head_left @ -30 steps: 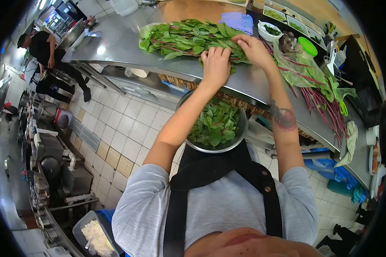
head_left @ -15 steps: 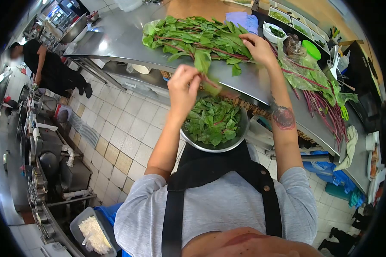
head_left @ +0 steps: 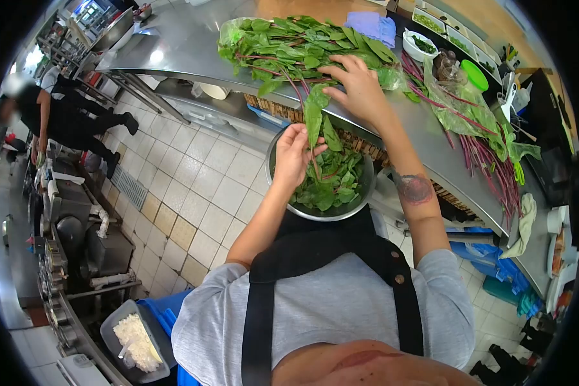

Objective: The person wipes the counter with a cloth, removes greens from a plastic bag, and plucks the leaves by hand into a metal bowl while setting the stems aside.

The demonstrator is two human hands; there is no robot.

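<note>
My left hand (head_left: 294, 154) is closed in a pinch on a leafy green stem (head_left: 313, 116), over the rim of a metal bowl (head_left: 368, 186). Loose green leaves (head_left: 328, 186) fill much of that bowl, which sits at my lap below the counter edge. Over the front of a long pile of leafy greens with reddish stems (head_left: 283, 45), my right hand (head_left: 357, 87) has its fingers spread. Its thumb is right by the top of the leaf that rises from my left hand.
The steel counter (head_left: 174, 38) carries a blue cloth (head_left: 372, 27), a white bowl of greens (head_left: 419, 45), a green lid (head_left: 475, 76) and bare red stems (head_left: 492, 161) beside a plastic bag. A person (head_left: 45, 116) stands at the left; a tub of white food (head_left: 137, 341) is lower left.
My left hand has come down and right, toward the bowl, with a leafy stem. My right hand has moved left along the pile. The person at the left has shifted.
</note>
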